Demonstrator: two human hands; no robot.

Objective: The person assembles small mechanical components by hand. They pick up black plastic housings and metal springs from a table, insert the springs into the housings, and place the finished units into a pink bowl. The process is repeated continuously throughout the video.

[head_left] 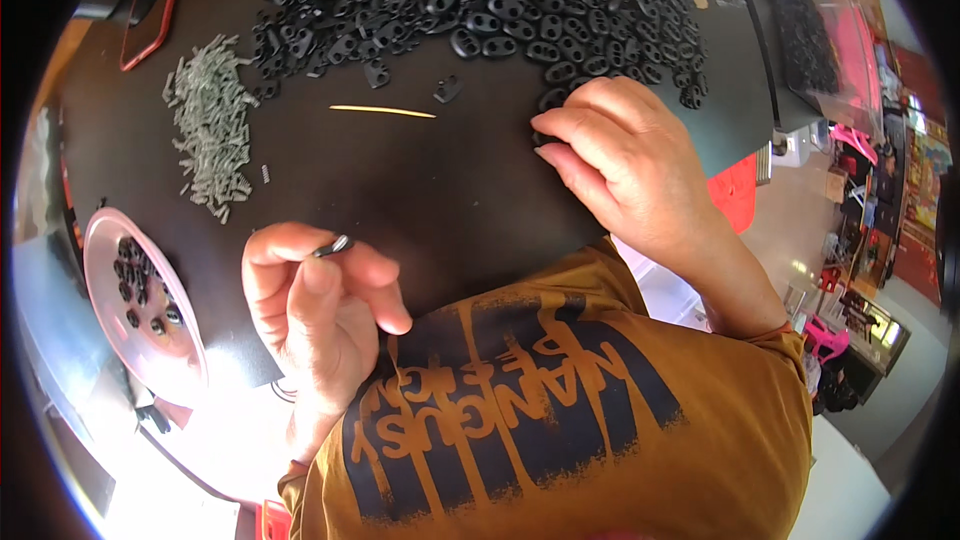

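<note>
My left hand (pixel 318 305) is raised over the near table edge, thumb and finger closed on a small black cord-lock piece (pixel 327 251). A shiny, light-coloured bit (pixel 342 243) shows at its tip; I cannot tell whether it is a spring. At the near edge of the pile of black two-hole cord-lock pieces (pixel 520 2), my right hand (pixel 630 150) pinches another black piece (pixel 543 139), mostly hidden by the fingers. Left of the pile lies a heap of small metal springs (pixel 212 120), with one loose spring (pixel 266 174) beside it.
A thin wooden stick (pixel 383 111) lies mid-table, near a lone black piece (pixel 447 89). At the left edge stands a pink bowl (pixel 100 240) holding several black parts. A red-edged object (pixel 160 35) is at far left; a clear bin (pixel 800 80) stands at right.
</note>
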